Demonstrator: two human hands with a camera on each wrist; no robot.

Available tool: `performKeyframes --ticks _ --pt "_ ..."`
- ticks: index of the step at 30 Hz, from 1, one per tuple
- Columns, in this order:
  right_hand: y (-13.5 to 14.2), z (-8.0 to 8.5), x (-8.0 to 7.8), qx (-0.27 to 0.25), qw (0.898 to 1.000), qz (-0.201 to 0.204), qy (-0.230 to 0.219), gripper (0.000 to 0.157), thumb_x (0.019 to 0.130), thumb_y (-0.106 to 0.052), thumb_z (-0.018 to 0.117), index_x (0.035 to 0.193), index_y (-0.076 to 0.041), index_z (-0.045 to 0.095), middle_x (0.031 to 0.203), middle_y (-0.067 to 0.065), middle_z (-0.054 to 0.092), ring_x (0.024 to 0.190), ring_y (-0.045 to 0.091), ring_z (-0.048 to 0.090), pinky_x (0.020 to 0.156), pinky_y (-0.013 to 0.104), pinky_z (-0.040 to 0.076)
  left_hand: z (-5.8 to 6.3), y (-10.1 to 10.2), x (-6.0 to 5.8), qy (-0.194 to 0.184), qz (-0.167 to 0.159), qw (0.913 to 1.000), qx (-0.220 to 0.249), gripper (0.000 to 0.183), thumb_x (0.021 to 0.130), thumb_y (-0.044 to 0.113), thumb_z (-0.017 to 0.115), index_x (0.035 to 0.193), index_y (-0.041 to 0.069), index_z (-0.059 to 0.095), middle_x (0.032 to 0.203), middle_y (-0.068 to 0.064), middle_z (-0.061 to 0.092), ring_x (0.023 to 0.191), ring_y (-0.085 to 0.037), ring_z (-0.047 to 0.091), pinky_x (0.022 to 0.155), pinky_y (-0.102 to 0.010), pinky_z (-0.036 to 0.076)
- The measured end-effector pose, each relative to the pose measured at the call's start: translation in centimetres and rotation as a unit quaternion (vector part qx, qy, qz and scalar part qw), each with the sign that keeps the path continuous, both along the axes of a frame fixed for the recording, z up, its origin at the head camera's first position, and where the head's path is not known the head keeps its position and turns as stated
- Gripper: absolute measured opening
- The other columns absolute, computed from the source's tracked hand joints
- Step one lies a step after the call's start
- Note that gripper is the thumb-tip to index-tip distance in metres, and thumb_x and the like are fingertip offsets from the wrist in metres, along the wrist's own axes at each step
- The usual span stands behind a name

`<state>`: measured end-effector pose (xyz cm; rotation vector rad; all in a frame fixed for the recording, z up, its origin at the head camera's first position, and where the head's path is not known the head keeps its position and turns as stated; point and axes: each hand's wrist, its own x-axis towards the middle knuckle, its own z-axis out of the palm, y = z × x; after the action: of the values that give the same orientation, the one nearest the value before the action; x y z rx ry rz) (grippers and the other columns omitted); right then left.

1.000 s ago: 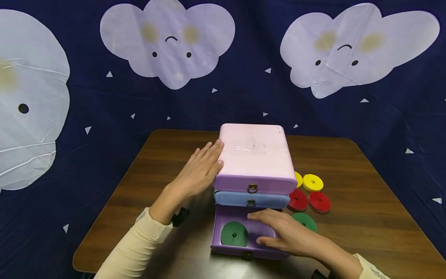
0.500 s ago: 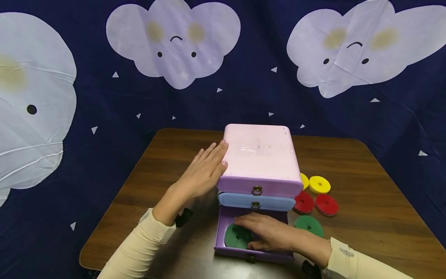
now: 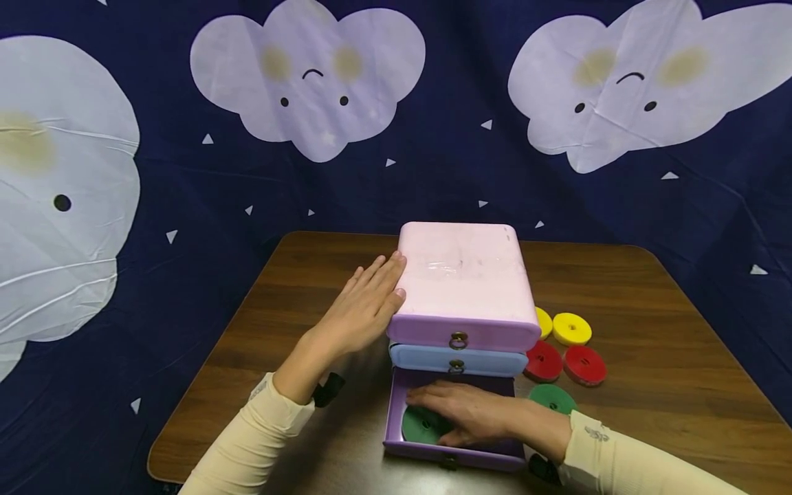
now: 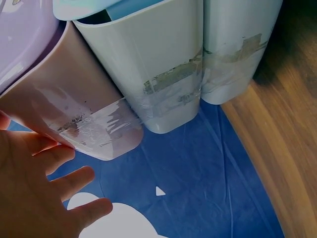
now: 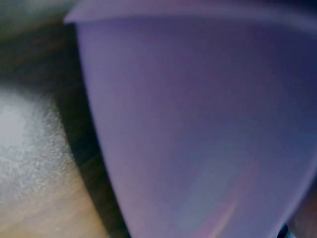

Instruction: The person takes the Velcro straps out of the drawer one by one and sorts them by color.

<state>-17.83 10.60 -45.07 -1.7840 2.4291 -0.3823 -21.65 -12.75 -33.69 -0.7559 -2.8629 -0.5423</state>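
A pink-topped unit [image 3: 464, 271] of stacked small drawers stands mid-table, its lowest purple drawer [image 3: 396, 405] pulled out. My left hand [image 3: 355, 309] rests with straight fingers along the unit's left side; the left wrist view shows those fingers [image 4: 74, 183] by the taped pink box. Inside the drawer lies a flat green disc [image 3: 421, 426] with a small hole in its middle. My right hand [image 3: 473, 409] reaches over it and holds it, fingertips at its far edge and thumb at its near right. The right wrist view is filled by the drawer's blurred purple wall [image 5: 173, 114].
Right of the unit, another green disc [image 3: 553, 397], two red discs [image 3: 585, 364] and two yellow discs [image 3: 572, 328] lie on the wooden table [image 3: 668, 385]. A blue drawer [image 3: 427, 359] sits pushed in above the open one. A dark cloud-patterned cloth [image 3: 445, 137] hangs behind.
My right hand has moved left and down into the open drawer, onto the green disc there. My left hand stays against the unit. The view has shifted slightly.
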Motion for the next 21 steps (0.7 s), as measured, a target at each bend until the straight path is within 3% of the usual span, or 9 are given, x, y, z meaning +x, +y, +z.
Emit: performKeyframes --ticks 8,21 --pt "-0.5 -0.8 -0.1 -0.003 1.000 0.021 -0.010 0.072 0.079 -0.030 0.074 0.139 -0.006 0.042 0.140 0.009 0.050 0.127 0.020 0.049 0.104 0.034 0.044 -0.1 0.1 0.0 -0.001 -0.001 1.0000 -0.002 0.056 0.102 0.047 0.017 0.153 0.025 0.009 0.160 0.009 0.008 0.149 -0.016 0.004 0.121 -0.048 0.008" --pt "-1.0 -1.0 0.5 0.002 0.998 0.064 0.022 0.069 0.080 -0.036 0.071 0.137 -0.009 0.043 0.138 0.004 0.050 0.126 0.016 0.049 0.105 0.028 0.042 0.1 0.1 0.1 -0.001 0.004 1.0000 -0.005 0.056 0.102 0.047 0.017 0.153 0.025 0.009 0.160 0.008 0.008 0.149 -0.016 0.005 0.120 -0.048 0.009"
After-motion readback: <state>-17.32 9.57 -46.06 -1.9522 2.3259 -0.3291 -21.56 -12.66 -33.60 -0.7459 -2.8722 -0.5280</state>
